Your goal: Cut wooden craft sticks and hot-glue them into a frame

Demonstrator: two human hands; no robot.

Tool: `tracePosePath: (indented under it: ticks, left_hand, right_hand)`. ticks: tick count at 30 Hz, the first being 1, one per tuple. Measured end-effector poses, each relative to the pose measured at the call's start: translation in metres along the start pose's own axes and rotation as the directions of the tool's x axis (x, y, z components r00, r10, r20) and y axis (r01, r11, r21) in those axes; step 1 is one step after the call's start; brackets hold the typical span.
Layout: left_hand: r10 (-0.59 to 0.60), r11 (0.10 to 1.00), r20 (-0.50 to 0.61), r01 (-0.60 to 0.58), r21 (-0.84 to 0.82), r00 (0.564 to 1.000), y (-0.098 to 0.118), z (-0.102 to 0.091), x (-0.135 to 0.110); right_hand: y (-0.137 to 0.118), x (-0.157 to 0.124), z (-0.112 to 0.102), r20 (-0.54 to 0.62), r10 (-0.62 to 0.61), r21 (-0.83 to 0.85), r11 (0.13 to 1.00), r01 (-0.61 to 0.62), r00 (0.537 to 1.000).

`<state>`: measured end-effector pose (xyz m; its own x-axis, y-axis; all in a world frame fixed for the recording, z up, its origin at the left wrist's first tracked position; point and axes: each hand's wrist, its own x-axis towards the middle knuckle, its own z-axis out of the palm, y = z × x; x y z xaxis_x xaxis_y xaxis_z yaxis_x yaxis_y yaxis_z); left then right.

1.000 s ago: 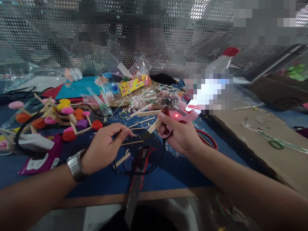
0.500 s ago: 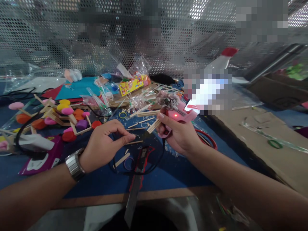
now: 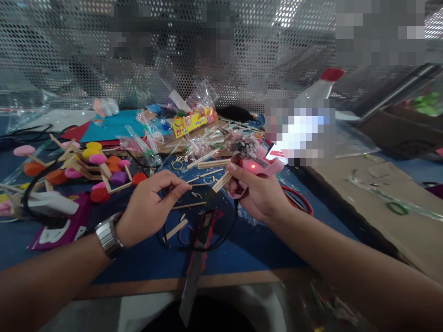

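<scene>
My right hand (image 3: 261, 191) is wrapped round a pink glue gun (image 3: 266, 167) with a lit red light and a black cable. The same hand also grips a small bundle of thin wooden sticks (image 3: 221, 182), whose ends point down to the left. Left of the bundle, my left hand (image 3: 152, 203) is closed in a pinch, thumb against forefinger; what it holds, if anything, is too small to make out. Loose sticks (image 3: 189, 205) and pale scraps lie on the blue table (image 3: 249, 258) below. A utility knife (image 3: 202, 235) with a long blade projects over the table's front edge.
At left stands a stick structure (image 3: 83, 168) with colourful round pieces, beside a purple packet (image 3: 65, 226). Behind are a yellow box (image 3: 194, 121), plastic wrappers and blue sheets (image 3: 114, 129). A bright, pixelated object and a white bottle (image 3: 316, 90) stand behind my right hand. Cardboard (image 3: 367, 198) covers the right.
My left hand has shifted slightly up and to the left, still pinched. My right hand stays almost where it was with the glue gun and sticks.
</scene>
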<state>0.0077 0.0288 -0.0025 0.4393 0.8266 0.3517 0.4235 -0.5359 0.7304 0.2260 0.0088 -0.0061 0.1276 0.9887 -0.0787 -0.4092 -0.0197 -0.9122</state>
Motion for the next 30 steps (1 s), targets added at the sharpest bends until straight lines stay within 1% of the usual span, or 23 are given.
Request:
tracePosePath:
  ticks: [5,9,11,15,17,20,23,27,30]
  left_hand:
    - [0.009,0.999,-0.031,-0.010,-0.033,0.999,0.0002,0.0022,0.0001]
    - [0.003,0.998,-0.081,-0.009,-0.069,0.997,0.0004,0.0027,-0.0012]
    - [-0.010,0.998,-0.071,0.006,-0.063,0.997,0.0007,0.0017,-0.0018]
    - [-0.057,0.997,0.011,0.057,-0.044,0.998,0.0017,-0.0002,-0.0023]
    - [-0.082,0.996,0.005,0.083,-0.041,0.997,0.0012,0.0000,-0.0019]
    - [-0.108,0.994,-0.046,0.108,-0.008,0.993,-0.0010,0.0012,-0.0013]
    - [-0.121,0.993,-0.062,0.122,0.012,0.991,-0.0026,0.0020,-0.0015]
    - [-0.123,0.992,-0.025,0.122,-0.032,0.992,-0.0009,0.0027,-0.0039]
    - [-0.099,0.994,0.005,0.099,-0.045,0.995,0.0009,0.0040,-0.0057]
  right_hand:
    - [-0.0005,0.0003,0.0006,-0.008,-0.003,0.008,1.000,0.003,1.000]
    - [-0.0004,-0.0003,0.0012,-0.008,0.006,0.007,1.000,-0.006,1.000]
    - [0.0000,-0.0007,0.0014,-0.016,0.016,0.007,1.000,-0.016,1.000]
    - [0.0009,-0.0016,0.0014,-0.023,0.028,0.003,1.000,-0.028,0.999]
    - [0.0008,-0.0020,0.0014,-0.019,0.033,-0.002,0.999,-0.033,0.999]
    - [0.0002,-0.0022,0.0014,-0.012,0.042,-0.007,0.999,-0.043,0.999]
    - [0.0005,-0.0024,0.0009,0.013,0.047,-0.023,0.999,-0.047,0.999]
    - [0.0045,-0.0041,-0.0017,0.065,0.055,-0.099,0.994,-0.048,0.996]
    - [0.0084,-0.0067,-0.0041,0.132,0.070,-0.169,0.985,-0.047,0.989]
